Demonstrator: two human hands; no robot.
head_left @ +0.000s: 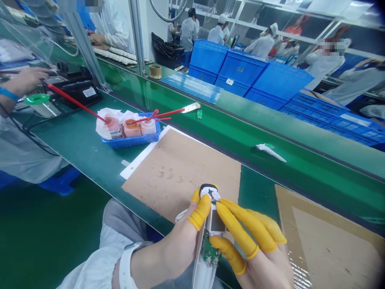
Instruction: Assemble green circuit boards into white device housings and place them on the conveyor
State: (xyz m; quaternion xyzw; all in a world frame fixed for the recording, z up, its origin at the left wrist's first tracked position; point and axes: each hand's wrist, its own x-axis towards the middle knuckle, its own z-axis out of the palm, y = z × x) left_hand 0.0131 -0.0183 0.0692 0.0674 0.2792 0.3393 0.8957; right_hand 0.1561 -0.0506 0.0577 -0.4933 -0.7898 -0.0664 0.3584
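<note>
Both my hands wear yellow finger cots and hold one small white device [214, 224] over the near edge of a brown cardboard sheet [180, 168]. The device shows a black round head, a small screen and a green circuit board at its lower end. My left hand [180, 241] grips it from the left, thumb pressed near the head. My right hand [255, 245] closes on it from the right, with the forefinger along the screen and the thumb on the circuit board.
A blue tray [132, 138] with three small pots and red sticks stands beyond the cardboard. A green conveyor belt [240, 132] carries a small white part [270, 151]. Blue crates [249, 74] lie behind. A co-worker's hand [25, 80] works at the left. Another cardboard sheet [331, 241] lies at the right.
</note>
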